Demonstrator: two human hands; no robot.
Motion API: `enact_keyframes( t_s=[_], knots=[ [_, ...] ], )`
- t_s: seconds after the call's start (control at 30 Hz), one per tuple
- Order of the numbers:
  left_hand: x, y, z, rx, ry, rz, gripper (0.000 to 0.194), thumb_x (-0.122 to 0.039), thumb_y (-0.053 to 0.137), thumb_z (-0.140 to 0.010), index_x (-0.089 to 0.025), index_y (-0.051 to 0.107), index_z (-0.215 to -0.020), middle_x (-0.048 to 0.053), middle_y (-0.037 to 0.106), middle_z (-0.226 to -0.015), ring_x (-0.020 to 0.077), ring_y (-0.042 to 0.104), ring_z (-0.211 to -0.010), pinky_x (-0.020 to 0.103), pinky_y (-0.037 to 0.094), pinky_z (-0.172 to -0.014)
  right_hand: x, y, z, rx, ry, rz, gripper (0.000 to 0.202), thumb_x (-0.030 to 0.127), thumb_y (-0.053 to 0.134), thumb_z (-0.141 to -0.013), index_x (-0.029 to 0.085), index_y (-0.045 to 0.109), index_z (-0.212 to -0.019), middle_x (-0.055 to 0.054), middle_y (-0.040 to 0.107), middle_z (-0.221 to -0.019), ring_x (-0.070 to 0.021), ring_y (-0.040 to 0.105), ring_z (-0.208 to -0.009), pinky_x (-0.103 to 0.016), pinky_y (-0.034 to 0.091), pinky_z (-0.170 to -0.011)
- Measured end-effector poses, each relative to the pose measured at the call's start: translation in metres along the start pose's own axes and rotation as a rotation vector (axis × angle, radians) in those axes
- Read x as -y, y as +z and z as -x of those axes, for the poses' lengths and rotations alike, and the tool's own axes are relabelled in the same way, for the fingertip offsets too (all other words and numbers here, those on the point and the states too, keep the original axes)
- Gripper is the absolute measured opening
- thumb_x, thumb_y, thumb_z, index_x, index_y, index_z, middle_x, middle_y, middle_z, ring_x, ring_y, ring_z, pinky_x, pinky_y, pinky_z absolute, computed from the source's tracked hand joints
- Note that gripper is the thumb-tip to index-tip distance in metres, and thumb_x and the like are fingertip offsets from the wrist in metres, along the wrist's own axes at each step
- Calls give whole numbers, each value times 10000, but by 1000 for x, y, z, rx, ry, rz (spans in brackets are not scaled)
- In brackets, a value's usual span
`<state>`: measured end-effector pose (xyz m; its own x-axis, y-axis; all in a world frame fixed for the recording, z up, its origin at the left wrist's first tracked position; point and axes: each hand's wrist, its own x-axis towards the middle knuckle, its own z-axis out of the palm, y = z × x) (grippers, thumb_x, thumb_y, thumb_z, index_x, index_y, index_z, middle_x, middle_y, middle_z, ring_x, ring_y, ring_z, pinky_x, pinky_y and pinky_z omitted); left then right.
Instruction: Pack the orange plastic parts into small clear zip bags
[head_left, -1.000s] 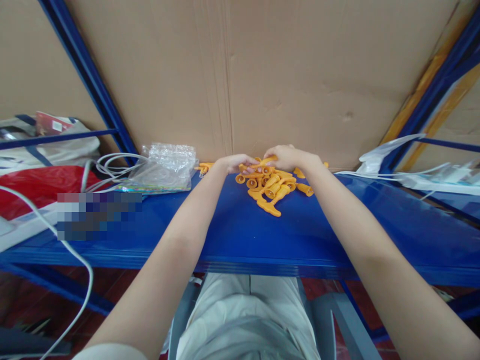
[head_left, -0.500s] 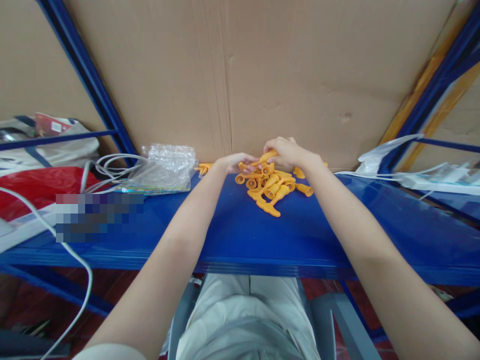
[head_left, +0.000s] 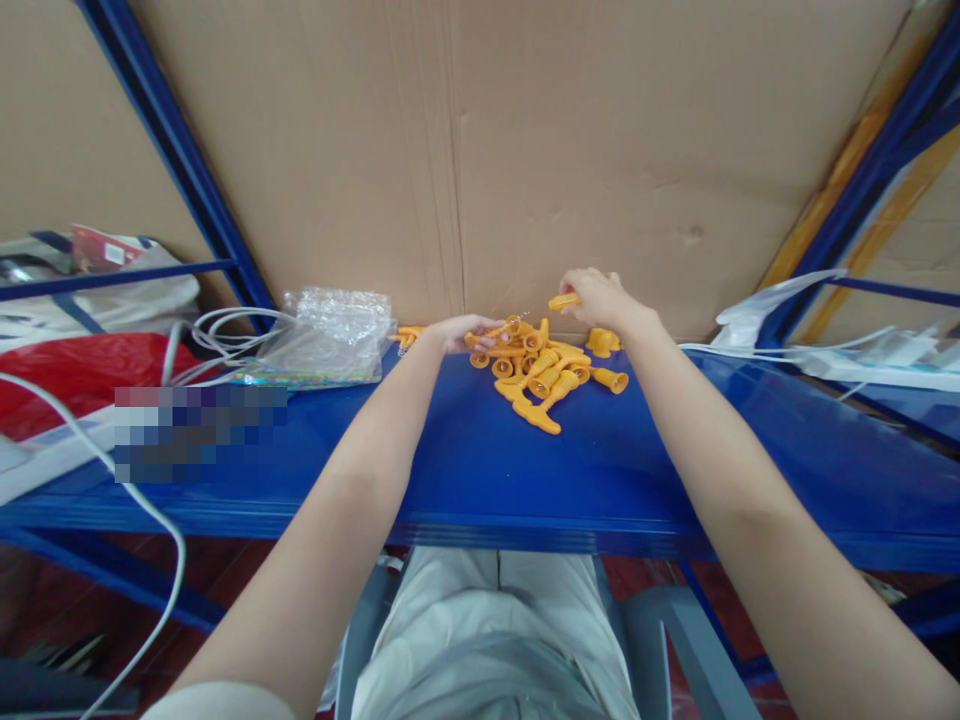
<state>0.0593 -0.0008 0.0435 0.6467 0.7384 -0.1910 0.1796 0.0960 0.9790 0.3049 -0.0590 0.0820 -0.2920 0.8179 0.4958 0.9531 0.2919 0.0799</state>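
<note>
My left hand (head_left: 466,336) is closed around a yellow corkscrew (head_left: 515,325), whose open cup faces right; a thin metal spiral seems to show at its mouth. To the right and slightly higher, my right hand (head_left: 596,296) grips a yellow plastic handle (head_left: 563,300). Only its blunt bar end sticks out leftward, and the fingers hide the rest. Below both hands lies a loose pile of yellow corkscrews (head_left: 544,380) with T-shaped handles and flared cups. Another yellow piece (head_left: 602,343) stands beneath my right hand, near the cardboard.
A cardboard wall (head_left: 570,150) backs the blue table (head_left: 525,490). Small yellow parts (head_left: 409,335) lie left of my left wrist. Farther left are clear plastic bags (head_left: 330,340), white cables (head_left: 225,330) and a red bag (head_left: 97,375). A white power strip (head_left: 892,365) is at right.
My hands have drawn apart. The right one has moved right with the yellow handle, away from the corkscrew in my left hand. The yellow piece beneath my right hand now shows more fully.
</note>
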Motion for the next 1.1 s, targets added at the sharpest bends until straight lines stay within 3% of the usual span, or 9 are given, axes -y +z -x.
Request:
enact_keyframes(
  t_s=[0.37,0.57,0.67,0.9,1.1],
  knots=[
    [10,-18,-5,-396,294,129,136,-273,686,-840,-164,629,-780,-36,519,-574,77,498,-496,174,398,-498,-59,48,19,-31,647,-138,502,302,588,-836,170,549,-1319,-186,646,-1284,-341,587,-1200,-552,408,-1017],
    [19,-33,-24,-814,461,8,99,-251,735,-770,-167,713,-817,9,692,-785,145,611,-766,242,461,-720,-82,70,40,-116,798,-172,388,258,610,-813,191,620,-1195,-152,670,-1235,-324,560,-1234,-543,393,-1051],
    [26,-39,-30,-948,503,-89,71,-213,706,-779,-149,710,-747,-3,673,-725,147,593,-782,228,440,-719,-92,79,48,-137,845,-193,300,251,644,-792,194,655,-1086,-144,675,-1193,-320,548,-1248,-506,400,-1057],
    [36,-49,-31,-1049,494,-534,192,-213,649,-794,-124,751,-931,-20,582,-624,145,568,-685,233,443,-677,-108,99,63,-136,896,-483,205,181,687,-770,180,608,-959,-99,690,-1067,-226,666,-1000,-353,518,-894],
    [44,-45,-21,-1062,457,-978,274,-155,512,-887,-167,729,-1053,81,680,-997,211,643,-950,313,494,-892,-113,107,69,-154,884,-537,228,169,750,-706,200,576,-849,-39,675,-931,-196,671,-920,-319,535,-829]
  ],
)
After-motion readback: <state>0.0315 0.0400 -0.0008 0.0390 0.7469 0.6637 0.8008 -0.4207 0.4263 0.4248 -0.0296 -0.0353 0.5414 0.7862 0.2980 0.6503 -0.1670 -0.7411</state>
